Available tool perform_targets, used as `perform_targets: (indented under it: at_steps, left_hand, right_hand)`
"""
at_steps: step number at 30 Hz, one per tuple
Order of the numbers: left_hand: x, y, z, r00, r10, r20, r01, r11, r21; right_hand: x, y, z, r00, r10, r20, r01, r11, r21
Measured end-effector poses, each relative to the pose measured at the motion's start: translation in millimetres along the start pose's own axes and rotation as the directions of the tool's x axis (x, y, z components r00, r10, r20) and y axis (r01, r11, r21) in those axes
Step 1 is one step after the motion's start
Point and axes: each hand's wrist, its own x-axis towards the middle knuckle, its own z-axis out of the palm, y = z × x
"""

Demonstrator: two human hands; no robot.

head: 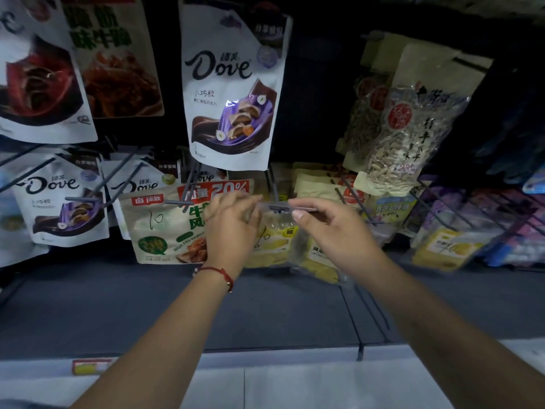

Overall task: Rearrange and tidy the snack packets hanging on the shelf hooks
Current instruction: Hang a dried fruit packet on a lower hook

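Both my hands are up at the clear yellow snack packet (275, 231) on the lower hook row. My right hand (330, 228) has its grip pinched on the packet's clear top strip, which runs left-right between my hands. My left hand (233, 219) sits at the strip's left end, fingers curled; can't tell if it actually grips. The hook prong (188, 184) is just left of and above the left hand, so the packet likely goes that way. The green beef packet (165, 228) hangs beside it.
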Motion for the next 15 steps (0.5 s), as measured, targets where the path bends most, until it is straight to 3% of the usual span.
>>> perform_targets:
  at_steps: [5,9,12,15]
  left_hand:
    - [-16,-28,-3,0.989,-0.003,0.148,-0.027,0.980,0.199]
    - [-49,-41,-6,0.959,0.038,0.280,-0.161,0.886,0.434]
    - [-75,-45,-4,0.915,0.084,0.394,-0.282,0.831,0.479]
    - [-91,-38,-5,0.873,0.099,0.478,-0.341,0.823,0.453]
  right_hand:
    - [-16,16,-10,0.995,-0.070,0.073,0.078,0.990,-0.117]
    - [-34,37,-17,0.991,-0.103,0.089,0.122,0.961,-0.248]
    - [-54,61,-24,0.996,-0.064,0.059,0.080,0.942,-0.326]
    - [-69,89,-32,0.996,0.065,0.057,-0.035,0.905,-0.425]
